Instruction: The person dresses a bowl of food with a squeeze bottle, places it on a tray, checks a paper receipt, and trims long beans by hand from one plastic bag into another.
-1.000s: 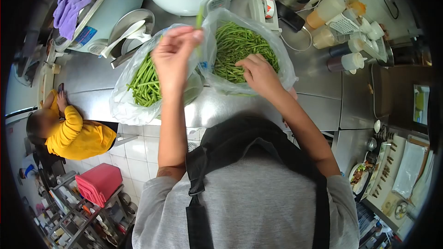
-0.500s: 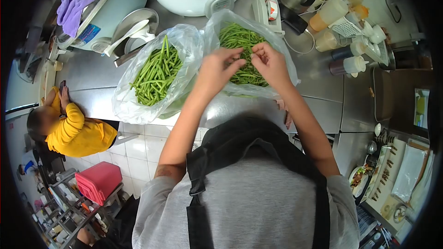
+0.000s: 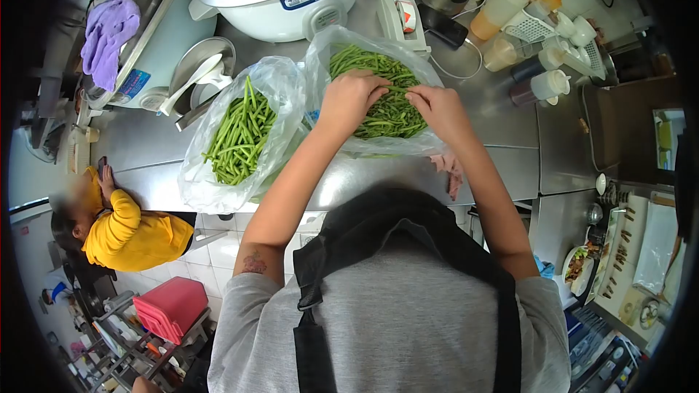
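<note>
My left hand (image 3: 352, 100) and my right hand (image 3: 439, 112) face each other above the right bag. Both are closed in a pinch at the ends of a green bean (image 3: 397, 89), which spans the short gap between them. Below lie many more green beans (image 3: 386, 120) in that clear plastic bag (image 3: 429, 70). To its left stands a second clear plastic bag (image 3: 195, 182), open at the top, with a heap of green beans (image 3: 242, 138) inside.
Behind the bags are a large rice cooker (image 3: 273, 18) and a metal bowl (image 3: 223, 51) with a white rice paddle (image 3: 191, 84). Sauce bottles (image 3: 535, 89) line the right side of the steel counter (image 3: 502, 175). A person in yellow (image 3: 135, 229) leans at the counter's left end.
My hands have come down slightly and now pinch a bean between them; before, their fingers were raised and curled. The camera view has shifted a little.
</note>
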`<state>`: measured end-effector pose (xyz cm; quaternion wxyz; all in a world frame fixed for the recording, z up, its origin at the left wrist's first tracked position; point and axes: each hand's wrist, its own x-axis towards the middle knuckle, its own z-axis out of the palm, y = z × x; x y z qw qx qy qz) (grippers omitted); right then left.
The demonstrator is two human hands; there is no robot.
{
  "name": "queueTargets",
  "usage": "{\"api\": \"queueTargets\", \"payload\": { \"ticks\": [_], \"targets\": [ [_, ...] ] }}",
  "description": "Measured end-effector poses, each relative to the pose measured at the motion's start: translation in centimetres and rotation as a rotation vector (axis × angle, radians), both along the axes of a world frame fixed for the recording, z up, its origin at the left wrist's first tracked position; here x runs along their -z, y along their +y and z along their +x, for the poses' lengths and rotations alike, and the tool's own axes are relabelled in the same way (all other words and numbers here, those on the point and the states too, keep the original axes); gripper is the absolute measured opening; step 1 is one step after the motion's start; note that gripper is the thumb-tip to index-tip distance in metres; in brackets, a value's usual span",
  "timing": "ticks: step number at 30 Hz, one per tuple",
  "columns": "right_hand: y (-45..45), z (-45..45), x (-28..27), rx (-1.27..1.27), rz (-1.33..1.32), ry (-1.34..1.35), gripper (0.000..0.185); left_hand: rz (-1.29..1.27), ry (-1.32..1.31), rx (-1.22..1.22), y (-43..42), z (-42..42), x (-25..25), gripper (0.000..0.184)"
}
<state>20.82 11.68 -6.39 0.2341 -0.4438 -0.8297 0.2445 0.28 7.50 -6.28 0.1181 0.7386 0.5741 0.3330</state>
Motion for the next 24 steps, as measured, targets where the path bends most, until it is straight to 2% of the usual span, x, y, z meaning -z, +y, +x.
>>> {"api": "queueTargets", "payload": {
  "ticks": [1, 4, 7, 11, 16, 19, 20, 22, 24],
  "targets": [
    [0.0, 0.0, 0.5, -0.039, 0.089, -0.026, 0.019, 0.037, 0.011, -0.002, 0.0, -0.1, 0.1, 0.016],
    [-0.2, -0.1, 0.5, -0.062, -0.035, -0.086, 0.02, 0.099, 0.002, -0.03, -0.4, -0.5, 0.1, 0.015],
    [-0.9, -0.8, -1.3, -0.005, -0.382, 0.158, 0.022, 0.15, 0.02, -0.076, -0.8, -0.9, -0.3, 0.018],
    [-1.3, -1.6, -0.3, 0.099, -0.41, 0.428, 0.028, 0.035, -0.094, -0.14, -1.2, -0.5, 0.1, 0.019],
    [-0.3, -2.1, 0.4, 0.213, -0.508, 0.665, 0.029, -0.071, -0.393, -0.054, -1.6, -0.1, 1.8, 0.016],
    [-0.5, -1.9, -0.6, 0.178, -0.247, 0.286, 0.03, -0.249, -0.697, -0.119, -1.5, -0.1, 2.2, 0.016],
    [-0.3, -1.7, 0.1, 0.11, -0.025, 0.225, 0.029, -0.322, -0.814, -0.156, -1.4, -0.3, 2.3, 0.017],
    [0.1, -1.6, 1.1, -0.031, 0.417, 0.099, 0.028, -0.305, -0.963, -0.116, -1.1, -0.4, 2.0, 0.019],
    [-1.1, -2.1, 1.3, -0.09, 0.121, 0.228, 0.025, -0.309, -1.055, -0.103, -0.8, -0.6, 1.7, 0.02]
  ]
}}
